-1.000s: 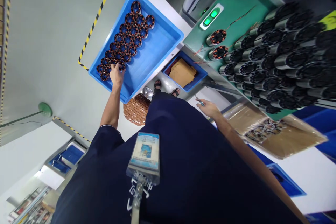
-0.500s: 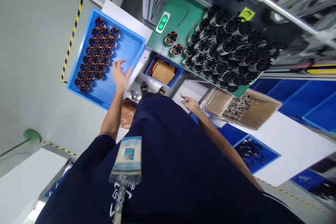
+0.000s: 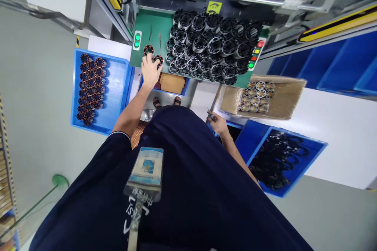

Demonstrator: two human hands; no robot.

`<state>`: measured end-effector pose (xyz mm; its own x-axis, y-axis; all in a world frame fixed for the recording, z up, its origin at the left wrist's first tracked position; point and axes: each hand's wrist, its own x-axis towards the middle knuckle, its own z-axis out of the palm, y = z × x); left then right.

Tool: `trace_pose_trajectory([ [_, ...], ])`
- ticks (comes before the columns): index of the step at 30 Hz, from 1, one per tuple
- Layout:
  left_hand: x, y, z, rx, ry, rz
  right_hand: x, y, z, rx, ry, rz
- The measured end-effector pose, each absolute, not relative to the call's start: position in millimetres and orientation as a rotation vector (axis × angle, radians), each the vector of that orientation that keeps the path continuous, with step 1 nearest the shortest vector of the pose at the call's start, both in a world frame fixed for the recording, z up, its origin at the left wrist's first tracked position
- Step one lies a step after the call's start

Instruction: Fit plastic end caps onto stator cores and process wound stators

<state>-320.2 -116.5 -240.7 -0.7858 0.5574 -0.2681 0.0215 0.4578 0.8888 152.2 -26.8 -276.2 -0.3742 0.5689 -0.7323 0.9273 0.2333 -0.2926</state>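
Observation:
My left hand (image 3: 150, 72) is at the left end of the green bench top (image 3: 165, 19). Its thumb and fingers close around the nearer of two copper-wound stators (image 3: 159, 59), partly hiding it. Just beyond my fingertips stands the other wound stator (image 3: 148, 50), with a thin wire trailing from each. My right hand (image 3: 219, 124) is closed around a small pair of snips (image 3: 210, 115), tips pointing away from me, low over the white surface. Several black-topped metal stators (image 3: 200, 43) stand stacked in rows on the bench, right of my left hand.
At left is a blue tray (image 3: 114, 86) with several wound stators. A blue bin (image 3: 186, 86) with cardboard sits below the bench edge. On the right are a carton (image 3: 284, 98) of metal cores and a blue bin (image 3: 316, 150) of black parts. Button panels (image 3: 137, 40) flank the bench.
My left hand has moved from over the blue tray to the wound stators on the bench and closed around one. My view has turned towards the bench. The snips stay in my right hand.

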Motion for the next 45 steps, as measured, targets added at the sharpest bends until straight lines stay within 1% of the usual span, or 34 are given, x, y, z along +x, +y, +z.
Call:
trace_pose_trajectory([
  [5,-284.5,-143.7,-229.6,0.382,2.284,1.307,145.1,-21.0,-245.2,1.559,2.027,-1.166],
  [9,-235.6,-176.4,-193.5,0.078,1.963,1.543,103.7,-1.5,-215.5,1.538,2.145,-1.403],
  [12,-193.7,-191.0,-149.4,-0.152,1.682,1.654,54.9,14.1,-177.2,1.399,2.239,-1.596],
  [14,-169.2,-190.8,-117.2,-0.243,1.486,1.677,19.3,20.4,-140.3,1.241,2.338,-1.796],
  [16,-151.9,-184.8,-86.4,-0.302,1.393,1.654,-12.6,22.4,-98.1,1.029,2.470,-1.974],
  [19,-142.8,-176.8,-47.8,-0.239,1.376,1.642,-44.0,20.6,-42.0,0.788,2.572,-2.069],
  [22,-147.6,-181.5,-23.0,0.026,1.423,1.660,-55.9,18.8,-10.8,0.670,2.598,-2.054],
  [25,-154.4,-196.2,-17.5,0.353,1.509,1.590,-59.6,18.2,-2.1,0.530,2.598,-2.048],
  [29,-155.9,-212.3,-35.1,0.776,1.605,1.543,-61.4,15.2,-1.3,0.313,2.697,-2.153],
  [31,-152.9,-215.2,-45.0,0.911,1.624,1.594,-59.6,10.0,-2.6,0.305,2.830,-2.156],
  [35,-142.4,-212.7,-51.5,0.919,1.570,1.784,-52.8,-10.2,-14.0,0.508,3.017,-2.143],
  [39,-135.3,-208.4,-46.4,0.816,1.353,1.900,-50.3,-30.2,-25.6,0.505,3.025,-2.329],
  [41,-134.9,-208.1,-42.6,0.706,1.347,1.886,-50.8,-35.4,-25.4,0.479,2.986,-2.291],
  [45,-137.2,-207.8,-35.1,0.549,1.432,1.835,-46.2,-37.6,-14.6,0.556,2.989,-2.082],
])
